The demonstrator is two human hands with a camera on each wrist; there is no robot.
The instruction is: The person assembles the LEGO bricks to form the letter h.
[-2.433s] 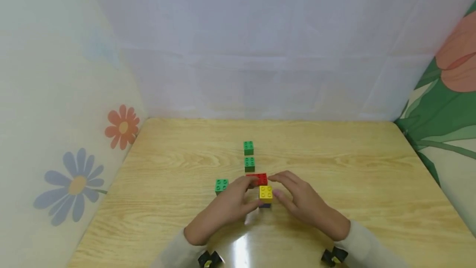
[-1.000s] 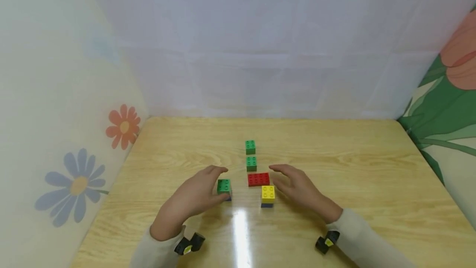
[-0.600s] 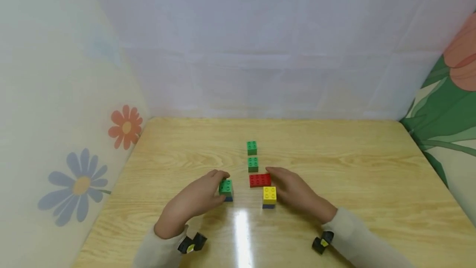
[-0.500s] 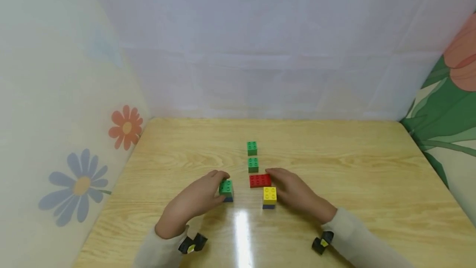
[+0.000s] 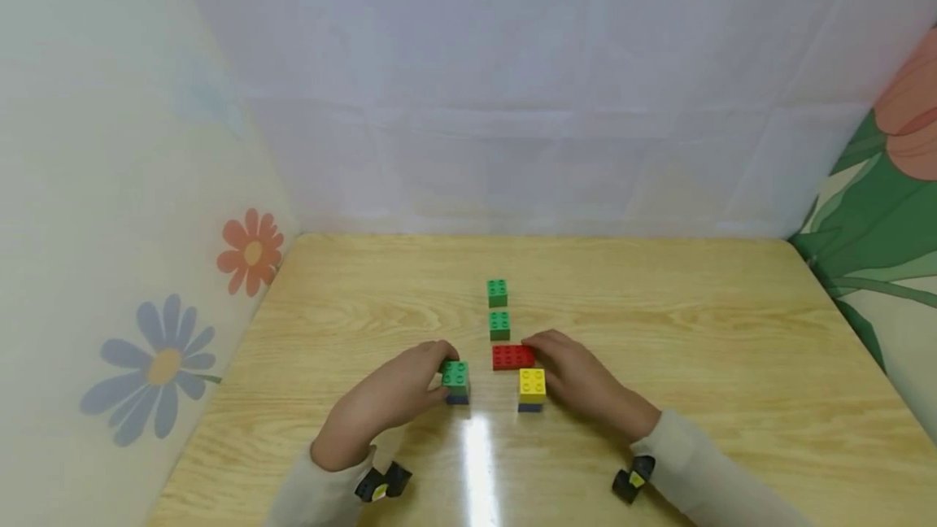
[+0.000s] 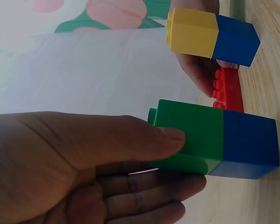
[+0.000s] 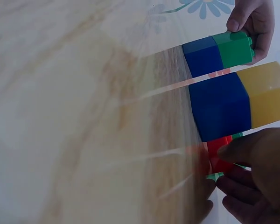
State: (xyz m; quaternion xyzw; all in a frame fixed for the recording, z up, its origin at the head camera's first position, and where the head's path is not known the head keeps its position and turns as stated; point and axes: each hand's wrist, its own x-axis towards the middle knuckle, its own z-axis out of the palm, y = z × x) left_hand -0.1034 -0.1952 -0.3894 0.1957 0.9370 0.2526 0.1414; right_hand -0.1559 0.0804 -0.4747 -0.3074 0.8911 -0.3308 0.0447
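Table [image 5: 659, 291]: right fingers [image 5: 545, 342] pinch red brick [image 5: 508, 358]; left fingers [image 5: 442, 350] grip assembled green-blue stack [image 5: 457, 386] left of brick; green bricks [image 5: 499, 326] beyond brick, unstacked.

three green bricks [image 5: 499, 327], two blue bricks [image 6: 251, 144], one red brick [image 5: 509, 358], one yellow brick [image 5: 532, 386], one table [image 5: 659, 307]

There's a creased pale sheet [image 5: 468, 104] behind the wood-grain table [image 5: 695, 315] (a bright glare [image 5: 479, 466] on it catches my eye), a flowery panel [image 5: 95, 226] at left, a leafy pink-bloomed panel [image 5: 893, 226] at right.
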